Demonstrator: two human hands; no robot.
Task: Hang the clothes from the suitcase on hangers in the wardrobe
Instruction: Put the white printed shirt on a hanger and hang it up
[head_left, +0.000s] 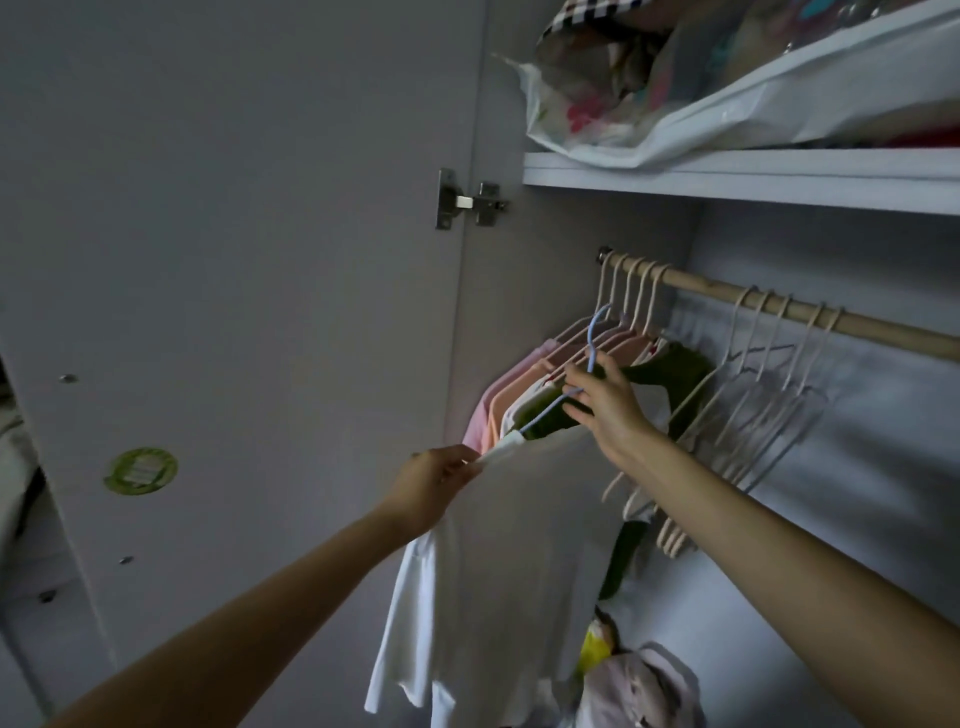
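A white shirt (488, 561) hangs on a light blue hanger (592, 338) held below the wooden rail (883, 328). My right hand (608, 405) grips the hanger near its neck; the hook points up and is off the rail. My left hand (434, 486) pinches the shirt's left shoulder at the hanger's end. Behind them, pink and peach clothes (498, 400) and a dark green garment (675, 371) hang on beige hangers at the rail's left end. The suitcase is out of view.
Several bare beige hangers (763, 395) hang further right on the rail. The open wardrobe door (234, 260) stands at left. A shelf (727, 179) above carries plastic bags of clothes (649, 88). More bundled items (634, 680) lie on the wardrobe floor.
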